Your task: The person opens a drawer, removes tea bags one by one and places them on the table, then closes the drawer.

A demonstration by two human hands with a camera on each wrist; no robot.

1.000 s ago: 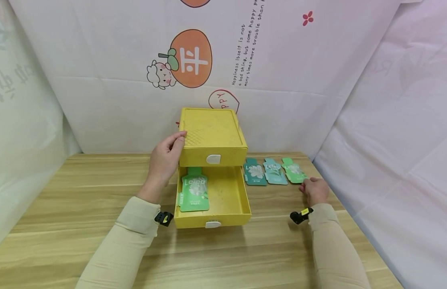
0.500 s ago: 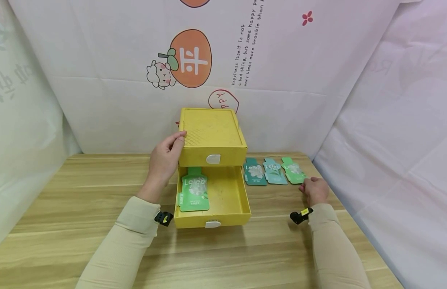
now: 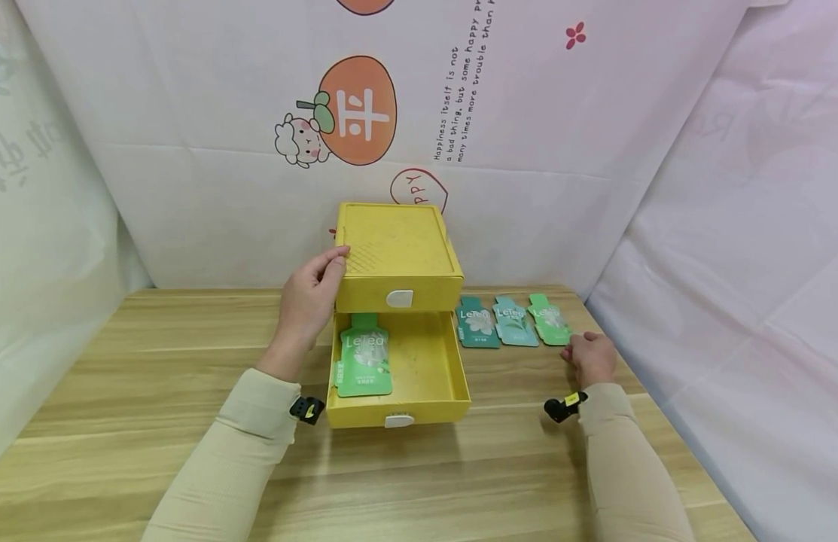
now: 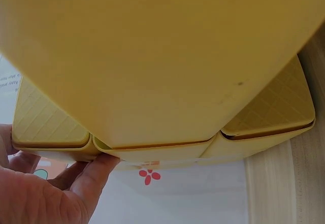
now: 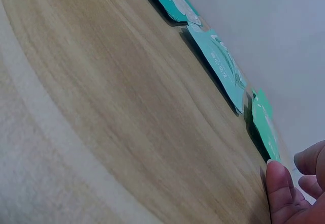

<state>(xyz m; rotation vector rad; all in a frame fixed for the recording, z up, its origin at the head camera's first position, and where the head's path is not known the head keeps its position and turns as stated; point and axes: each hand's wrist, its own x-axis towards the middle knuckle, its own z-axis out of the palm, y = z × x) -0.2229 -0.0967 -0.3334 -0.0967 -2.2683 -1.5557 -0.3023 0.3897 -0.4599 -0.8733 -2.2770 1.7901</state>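
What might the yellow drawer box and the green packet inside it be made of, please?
The yellow drawer box is probably satin plastic, given its thin, smooth walls and moulded crosshatch texture. The green packet may be smooth coated card or film: it looks flat, crisp-edged and printed.

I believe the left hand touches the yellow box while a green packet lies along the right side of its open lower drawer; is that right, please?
Not quite: the green packet lies along the left side of the open lower drawer, as the head view shows. The left hand does touch the yellow box.
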